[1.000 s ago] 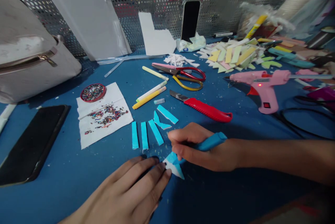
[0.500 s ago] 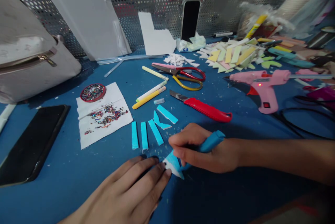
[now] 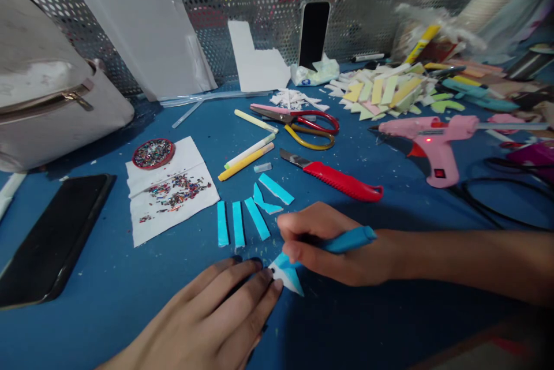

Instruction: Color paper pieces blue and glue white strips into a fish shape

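Note:
My right hand (image 3: 329, 246) is closed around a blue marker (image 3: 352, 239), its tip over a small white piece (image 3: 289, 279) that is partly coloured blue. My left hand (image 3: 220, 306) lies flat on the table, fingers stretched out, with fingertips pressing the left edge of that piece. Just beyond, several blue strips (image 3: 239, 224) rest on the table, beside a blue angular scrap (image 3: 265, 201). A small clear cap (image 3: 262, 167) lies behind them. Farther back is a red box cutter (image 3: 344, 180) with its blade out.
Scissors (image 3: 298, 122), yellow and green markers (image 3: 246, 161) and a pink glue gun (image 3: 437, 145) with a lit light lie beyond my hands. At left are a phone (image 3: 56, 237) and a paper (image 3: 173, 208) with glitter bits. A scrap pile (image 3: 385, 90) sits at back right.
The marker in my right hand has tilted flatter and its tip has shifted up and left on the piece. My left hand stays in place.

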The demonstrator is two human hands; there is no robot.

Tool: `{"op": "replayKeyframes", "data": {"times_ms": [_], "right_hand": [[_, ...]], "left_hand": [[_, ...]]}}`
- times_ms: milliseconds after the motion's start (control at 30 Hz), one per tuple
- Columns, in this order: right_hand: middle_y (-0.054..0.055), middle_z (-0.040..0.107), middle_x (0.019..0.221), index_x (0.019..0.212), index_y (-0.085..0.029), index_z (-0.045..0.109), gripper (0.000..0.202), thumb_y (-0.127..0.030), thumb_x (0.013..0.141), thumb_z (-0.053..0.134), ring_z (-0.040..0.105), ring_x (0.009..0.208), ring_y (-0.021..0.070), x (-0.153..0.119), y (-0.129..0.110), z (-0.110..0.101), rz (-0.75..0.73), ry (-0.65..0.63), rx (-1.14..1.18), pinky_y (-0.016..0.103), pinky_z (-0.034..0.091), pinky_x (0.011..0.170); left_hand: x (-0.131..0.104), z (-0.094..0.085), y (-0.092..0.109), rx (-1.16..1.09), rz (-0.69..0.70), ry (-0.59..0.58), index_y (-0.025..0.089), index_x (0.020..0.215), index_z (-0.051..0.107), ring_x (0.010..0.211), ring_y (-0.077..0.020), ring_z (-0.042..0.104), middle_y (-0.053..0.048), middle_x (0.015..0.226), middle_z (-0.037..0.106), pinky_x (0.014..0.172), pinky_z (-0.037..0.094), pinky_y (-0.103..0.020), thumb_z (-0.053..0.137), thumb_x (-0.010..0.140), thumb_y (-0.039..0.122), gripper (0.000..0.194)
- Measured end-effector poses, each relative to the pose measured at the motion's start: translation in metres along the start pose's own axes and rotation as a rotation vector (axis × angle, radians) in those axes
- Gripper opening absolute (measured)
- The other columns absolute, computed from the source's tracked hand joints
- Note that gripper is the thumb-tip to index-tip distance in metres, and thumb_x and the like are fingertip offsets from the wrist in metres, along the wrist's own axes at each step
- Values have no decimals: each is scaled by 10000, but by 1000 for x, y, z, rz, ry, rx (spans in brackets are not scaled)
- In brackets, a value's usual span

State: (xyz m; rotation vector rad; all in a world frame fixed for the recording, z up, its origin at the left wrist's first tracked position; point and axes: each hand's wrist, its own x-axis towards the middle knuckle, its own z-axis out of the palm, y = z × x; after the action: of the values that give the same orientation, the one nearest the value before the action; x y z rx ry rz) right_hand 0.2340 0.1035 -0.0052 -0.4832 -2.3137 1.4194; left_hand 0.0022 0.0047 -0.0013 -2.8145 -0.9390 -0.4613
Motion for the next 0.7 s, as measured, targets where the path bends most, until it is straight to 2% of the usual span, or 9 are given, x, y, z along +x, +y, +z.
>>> {"op": "replayKeyframes", "data": {"times_ms": [100, 267, 433, 467, 600, 633, 700], "right_hand": [[-56, 357, 597, 672, -173, 380, 302, -257, 944, 478, 336, 549, 71, 0, 0, -1, -32, -106, 12, 218, 273, 533], [-56, 359, 630, 738, -178, 394, 263, -292, 962, 474, 334, 567, 74, 0, 0, 1, 2, 35, -45, 215, 269, 532], [-52, 392, 572, 677, -168, 409, 319, -287, 972, 436, 369, 529, 64, -1, 1, 0, -77, -170, 1, 208, 281, 518], [-50, 396, 579, 682, -167, 413, 314, -284, 972, 433, 373, 533, 65, -1, 0, 0, -82, -163, 4, 208, 284, 521], [-50, 373, 619, 718, -173, 400, 280, -284, 971, 441, 352, 559, 72, -1, -1, -1, -33, 12, -49, 215, 279, 537], [-51, 365, 614, 713, -175, 393, 286, -287, 972, 442, 345, 555, 72, -1, -1, -1, -29, 11, -49, 216, 275, 533], [-55, 360, 589, 689, -177, 382, 307, -287, 971, 436, 348, 537, 69, -2, -1, 0, -54, -83, -18, 212, 273, 521]], "left_hand": [[2, 0, 0, 3, -2, 13, 219, 1232, 639, 1061, -161, 642, 45, 1147, 701, 932, 505, -251, 332, 1049, 215, 357], [4, 3, 1, -8, 10, 1, 212, 1226, 643, 1059, -162, 644, 42, 1121, 710, 921, 516, -249, 338, 1047, 211, 353], [2, 4, 2, -11, 7, 0, 203, 1228, 642, 1056, -176, 646, 26, 1143, 704, 909, 528, -270, 343, 1045, 215, 351], [1, 3, 2, -8, 3, 5, 205, 1231, 641, 1058, -174, 646, 28, 1145, 704, 910, 526, -268, 343, 1045, 211, 351], [0, -1, 1, -9, 1, -2, 222, 1235, 637, 1059, -160, 643, 46, 1144, 703, 918, 519, -252, 328, 1050, 216, 361], [-1, -1, 1, -10, 1, 0, 223, 1233, 639, 1058, -157, 642, 46, 1140, 704, 921, 517, -249, 325, 1050, 215, 363], [0, 0, 1, -13, 1, 9, 219, 1233, 640, 1064, -152, 637, 45, 1138, 704, 944, 504, -242, 326, 1050, 217, 363]]}}
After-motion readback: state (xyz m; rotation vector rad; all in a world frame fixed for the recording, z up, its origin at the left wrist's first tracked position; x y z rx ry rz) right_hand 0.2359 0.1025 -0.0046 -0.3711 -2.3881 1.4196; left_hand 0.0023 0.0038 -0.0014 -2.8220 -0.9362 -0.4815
